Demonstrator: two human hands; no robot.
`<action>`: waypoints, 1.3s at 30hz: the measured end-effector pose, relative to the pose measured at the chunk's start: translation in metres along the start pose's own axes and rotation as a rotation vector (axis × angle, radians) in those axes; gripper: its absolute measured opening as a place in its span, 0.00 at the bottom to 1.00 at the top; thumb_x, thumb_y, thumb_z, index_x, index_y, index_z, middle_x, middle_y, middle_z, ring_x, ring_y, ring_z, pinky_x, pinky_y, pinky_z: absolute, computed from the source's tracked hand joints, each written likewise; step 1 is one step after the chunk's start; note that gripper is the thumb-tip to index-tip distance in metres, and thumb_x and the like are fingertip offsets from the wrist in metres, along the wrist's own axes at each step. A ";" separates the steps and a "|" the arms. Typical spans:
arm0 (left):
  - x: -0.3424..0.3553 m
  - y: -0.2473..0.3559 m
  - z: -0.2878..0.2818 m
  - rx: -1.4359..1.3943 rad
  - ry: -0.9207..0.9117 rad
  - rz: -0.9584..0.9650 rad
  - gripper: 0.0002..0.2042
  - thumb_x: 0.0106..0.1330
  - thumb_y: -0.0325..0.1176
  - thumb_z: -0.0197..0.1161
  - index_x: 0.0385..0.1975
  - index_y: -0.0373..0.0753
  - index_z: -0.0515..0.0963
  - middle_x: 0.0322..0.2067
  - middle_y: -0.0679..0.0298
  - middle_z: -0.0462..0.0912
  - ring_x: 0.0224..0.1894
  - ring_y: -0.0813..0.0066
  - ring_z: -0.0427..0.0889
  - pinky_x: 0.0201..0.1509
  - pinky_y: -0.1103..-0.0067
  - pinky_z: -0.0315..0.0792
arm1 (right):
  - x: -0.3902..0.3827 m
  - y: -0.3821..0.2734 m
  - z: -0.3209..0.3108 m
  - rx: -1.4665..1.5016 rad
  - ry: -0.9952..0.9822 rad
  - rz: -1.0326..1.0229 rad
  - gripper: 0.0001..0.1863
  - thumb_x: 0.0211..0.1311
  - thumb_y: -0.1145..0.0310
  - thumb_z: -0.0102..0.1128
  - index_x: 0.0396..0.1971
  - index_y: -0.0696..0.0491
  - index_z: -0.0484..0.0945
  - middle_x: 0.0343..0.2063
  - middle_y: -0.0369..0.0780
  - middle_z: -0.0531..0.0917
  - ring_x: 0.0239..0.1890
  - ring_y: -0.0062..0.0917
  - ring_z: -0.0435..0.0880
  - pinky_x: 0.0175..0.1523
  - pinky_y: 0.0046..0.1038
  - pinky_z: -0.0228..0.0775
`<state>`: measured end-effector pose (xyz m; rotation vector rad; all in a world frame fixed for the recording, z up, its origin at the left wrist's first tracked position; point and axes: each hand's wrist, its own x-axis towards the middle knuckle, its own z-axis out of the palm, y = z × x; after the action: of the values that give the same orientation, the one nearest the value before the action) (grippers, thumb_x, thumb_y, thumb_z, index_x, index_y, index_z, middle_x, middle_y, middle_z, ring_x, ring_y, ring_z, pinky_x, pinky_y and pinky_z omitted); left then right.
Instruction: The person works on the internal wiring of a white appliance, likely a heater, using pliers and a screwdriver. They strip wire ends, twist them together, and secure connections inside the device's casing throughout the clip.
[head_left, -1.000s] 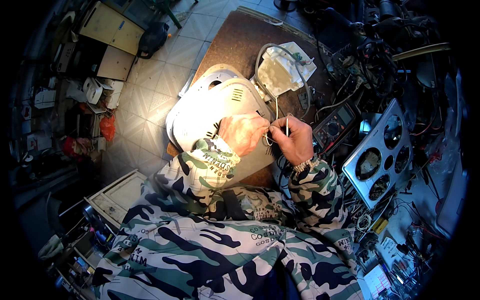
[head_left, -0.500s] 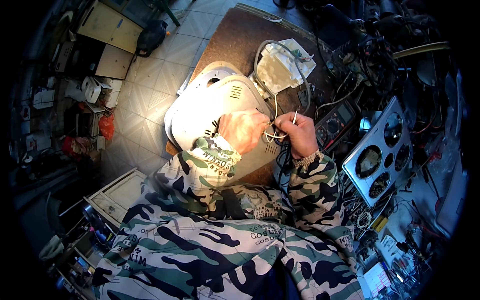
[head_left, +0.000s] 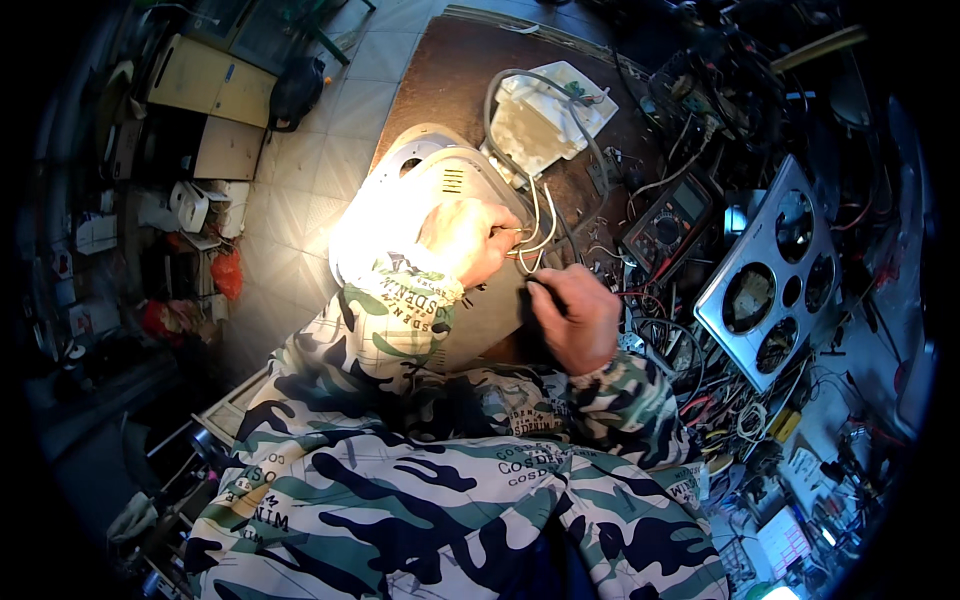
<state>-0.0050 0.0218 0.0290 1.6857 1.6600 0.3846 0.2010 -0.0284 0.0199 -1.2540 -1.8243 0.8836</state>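
Note:
My left hand (head_left: 470, 240), brightly lit, is closed over a white plastic housing (head_left: 455, 168) with slots, its fingertips pinching thin white wires (head_left: 550, 222). These wires loop from the cream plastic box (head_left: 530, 135) behind it, and bits of red and other coloured wire show near the fingertips. My right hand (head_left: 578, 315) is closed beside the housing's right edge, thumb against the index finger, just below the wire loop. What it holds, if anything, is hidden; something dark shows at its fingertips. A grey cable (head_left: 490, 105) arches around the cream box.
Right of the hands lies a dark multimeter (head_left: 668, 225) with leads. Beyond it a metal panel (head_left: 738, 345) with round holes leans over tangled wires and tools. The brown tabletop (head_left: 450, 60) extends behind the housing. Cabinets (head_left: 205, 75) stand across the tiled floor at left.
My right hand has come away from my left, down toward me, and let go of the white wires. The left hand still pinches wires. The view has shifted slightly.

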 end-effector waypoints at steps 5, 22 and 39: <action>0.005 0.000 -0.005 0.002 -0.070 0.020 0.09 0.66 0.35 0.71 0.41 0.40 0.91 0.32 0.51 0.91 0.36 0.57 0.91 0.44 0.68 0.81 | -0.001 0.009 0.032 -0.294 0.032 -0.129 0.12 0.59 0.75 0.73 0.43 0.55 0.84 0.27 0.42 0.77 0.27 0.39 0.83 0.32 0.37 0.74; 0.021 -0.001 -0.003 0.022 -0.158 0.071 0.09 0.67 0.32 0.70 0.41 0.36 0.90 0.27 0.53 0.89 0.30 0.68 0.89 0.39 0.74 0.79 | -0.002 0.009 0.075 -0.506 0.212 0.009 0.04 0.59 0.73 0.64 0.34 0.53 0.80 0.29 0.39 0.77 0.31 0.35 0.85 0.34 0.37 0.77; 0.059 -0.013 -0.011 0.357 -0.120 0.849 0.10 0.59 0.34 0.73 0.40 0.45 0.92 0.60 0.59 0.80 0.67 0.47 0.72 0.70 0.57 0.70 | 0.013 0.020 0.037 -0.543 0.074 -0.064 0.05 0.56 0.75 0.64 0.33 0.53 0.79 0.32 0.41 0.78 0.36 0.40 0.85 0.39 0.42 0.77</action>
<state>-0.0147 0.0804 0.0118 2.5907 0.8811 0.3763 0.1746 -0.0147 -0.0129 -1.5148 -2.1062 0.3013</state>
